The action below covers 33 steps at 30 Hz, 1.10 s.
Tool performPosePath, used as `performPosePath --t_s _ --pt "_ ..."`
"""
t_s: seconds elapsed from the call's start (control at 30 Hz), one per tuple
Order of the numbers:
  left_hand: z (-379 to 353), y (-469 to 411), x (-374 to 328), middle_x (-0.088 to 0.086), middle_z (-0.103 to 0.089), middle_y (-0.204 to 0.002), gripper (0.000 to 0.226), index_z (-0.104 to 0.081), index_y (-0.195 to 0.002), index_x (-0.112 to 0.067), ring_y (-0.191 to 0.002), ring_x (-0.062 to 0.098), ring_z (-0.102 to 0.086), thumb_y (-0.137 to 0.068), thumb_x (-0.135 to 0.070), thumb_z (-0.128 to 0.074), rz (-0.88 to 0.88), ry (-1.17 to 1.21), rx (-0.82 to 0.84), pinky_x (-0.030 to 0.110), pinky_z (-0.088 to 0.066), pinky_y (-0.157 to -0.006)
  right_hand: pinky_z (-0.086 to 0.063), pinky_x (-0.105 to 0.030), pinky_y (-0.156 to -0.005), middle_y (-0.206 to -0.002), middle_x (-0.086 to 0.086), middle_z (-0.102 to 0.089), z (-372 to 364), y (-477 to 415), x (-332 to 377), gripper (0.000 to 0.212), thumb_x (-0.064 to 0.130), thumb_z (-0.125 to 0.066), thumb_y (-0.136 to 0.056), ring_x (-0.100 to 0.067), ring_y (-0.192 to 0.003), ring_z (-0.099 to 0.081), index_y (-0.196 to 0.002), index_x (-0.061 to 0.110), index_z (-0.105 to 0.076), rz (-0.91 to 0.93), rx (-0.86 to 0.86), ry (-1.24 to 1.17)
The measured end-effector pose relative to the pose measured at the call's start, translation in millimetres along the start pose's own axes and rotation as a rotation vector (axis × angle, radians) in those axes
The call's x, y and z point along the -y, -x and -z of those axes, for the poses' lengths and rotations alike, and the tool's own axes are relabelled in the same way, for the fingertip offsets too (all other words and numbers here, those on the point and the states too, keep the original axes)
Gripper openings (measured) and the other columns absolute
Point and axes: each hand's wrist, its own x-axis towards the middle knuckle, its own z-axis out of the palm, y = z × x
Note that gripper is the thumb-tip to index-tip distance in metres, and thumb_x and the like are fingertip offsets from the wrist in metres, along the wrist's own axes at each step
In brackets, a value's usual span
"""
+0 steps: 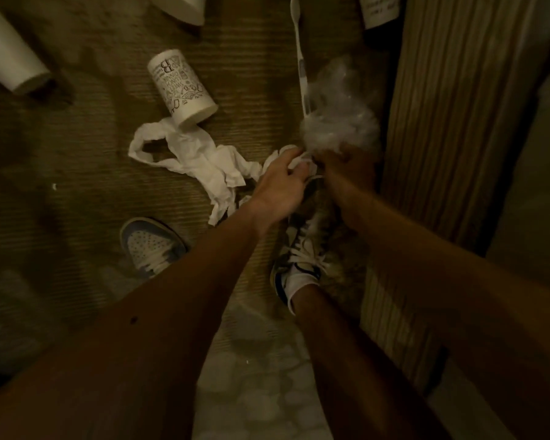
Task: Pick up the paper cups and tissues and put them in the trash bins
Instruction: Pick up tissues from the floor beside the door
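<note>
At twelve o'clock from the right shoe (302,258), the left hand (278,188) pinched tissue (200,155); the right hand (348,168) gripped crumpled plastic (340,119).

Plain cup (8,49) cut off at upper left, second cup (181,6) and printed cup (380,11) cut off at top, clear bundle (340,119) blurred, right hand (346,166) lost in shadow.

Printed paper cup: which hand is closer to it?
Left. The left hand is down-right of the printed paper cup, on the tissue; the right hand is farther right.
</note>
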Motion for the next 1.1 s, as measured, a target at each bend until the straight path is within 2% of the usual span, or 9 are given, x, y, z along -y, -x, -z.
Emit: performPosePath --t_s 0.13,0.3,0.43,0.5,0.57,0.67,0.77,0.97,1.1 --pt "12 11 -6 -0.008 -0.052 -0.124 0.059 -0.032 -0.149 -0.031 -0.104 0.01 -0.06 -0.097 -0.052 -0.049 0.01 0.181 -0.064 0.032 -0.055 -0.088 -0.051 -0.026 -0.071 -0.088 0.005 -0.069 1 30 4 0.017 0.035 -0.065 -0.09 -0.011 -0.08 -0.066 -0.077 0.024 -0.063 -0.007 -0.096 -0.135" --pt "31 32 -19 -0.002 -0.029 -0.159 0.092 -0.016 -0.152 -0.044 -0.14 0.021 -0.037 -0.076 -0.075 -0.059 0.014 0.321 -0.077 0.047 -0.039 -0.109 -0.053 -0.026 -0.056 -0.061 0.002 -0.068 10 77 14 0.028 0.026 -0.062 -0.088 -0.013 -0.059 -0.065 -0.063 0.013 -0.068 0.029 0.073 -0.262" --pt "41 58 -27 0.004 -0.068 -0.122 0.066 -0.057 -0.132 -0.018 -0.11 0.018 -0.067 -0.084 -0.064 -0.061 0.019 0.471 0.104 0.041 -0.056 -0.089 -0.056 -0.033 -0.071 -0.084 -0.008 -0.072 4 102 31 0.028 0.023 -0.05 -0.097 -0.018 -0.08 -0.068 -0.093 0.004 -0.07 -0.031 0.261 -0.387" --pt "41 72 -26 0.013 -0.074 -0.099 0.061 -0.067 -0.113 -0.007 -0.087 0.02 -0.073 -0.084 -0.06 -0.065 0.044 0.455 0.026 0.037 -0.061 -0.067 -0.051 -0.036 -0.088 -0.107 -0.013 -0.068 -3 111 40 0.034 0.025 -0.037 -0.104 -0.023 -0.103 -0.064 -0.11 0.003 -0.062 -0.059 0.343 -0.373" --pt "41 82 -22 0.015 -0.074 -0.093 0.053 -0.069 -0.105 -0.003 -0.082 0.025 -0.074 -0.086 -0.052 -0.068 0.05 0.48 -0.106 0.044 -0.062 -0.066 -0.055 -0.034 -0.078 -0.105 -0.013 -0.071 -6 117 41 0.039 0.033 -0.035 -0.104 -0.023 -0.101 -0.068 -0.108 0.007 -0.065 -0.074 0.342 -0.37" --pt "51 91 -13 0.008 -0.075 -0.087 0.026 -0.072 -0.091 -0.008 -0.079 0.023 -0.073 -0.09 -0.034 -0.069 0.032 0.509 -0.316 0.04 -0.062 -0.071 -0.053 -0.028 -0.052 -0.071 -0.004 -0.073 -5 125 36 0.045 0.048 -0.042 -0.099 -0.019 -0.069 -0.072 -0.085 0.014 -0.068 -0.051 0.201 -0.329" --pt "61 100 -4 0.004 -0.076 -0.089 0.012 -0.072 -0.083 -0.019 -0.084 0.02 -0.073 -0.089 -0.029 -0.071 0.052 0.563 -0.372 0.04 -0.06 -0.079 -0.057 -0.036 -0.078 -0.093 0.006 -0.07 -6 124 30 0.036 0.058 -0.045 -0.095 -0.013 -0.091 -0.067 -0.092 0.03 -0.067 0.037 0.038 -0.251" --pt "61 126 13 0.002 -0.076 -0.082 0.025 -0.073 -0.088 -0.022 -0.078 0.016 -0.074 -0.094 -0.044 -0.06 -0.059 0.59 -0.385 0.029 -0.06 -0.062 -0.05 -0.047 -0.099 -0.125 -0.008 -0.066 -21 147 33 0.077 0.077 -0.034 -0.086 -0.023 -0.115 -0.064 -0.133 0.022 -0.057 -0.164 0.782 -0.424" --pt "57 137 15 -0.023 -0.07 -0.093 0.038 -0.062 -0.104 -0.047 -0.093 -0.013 -0.064 -0.098 -0.064 -0.029 -0.029 0.604 -0.31 0.007 -0.051 -0.073 -0.049 -0.033 -0.096 -0.128 0.0 -0.064 -46 168 31 0.072 0.075 -0.04 -0.086 -0.012 -0.116 -0.06 -0.134 0.025 -0.057 0.02 0.555 -0.134"
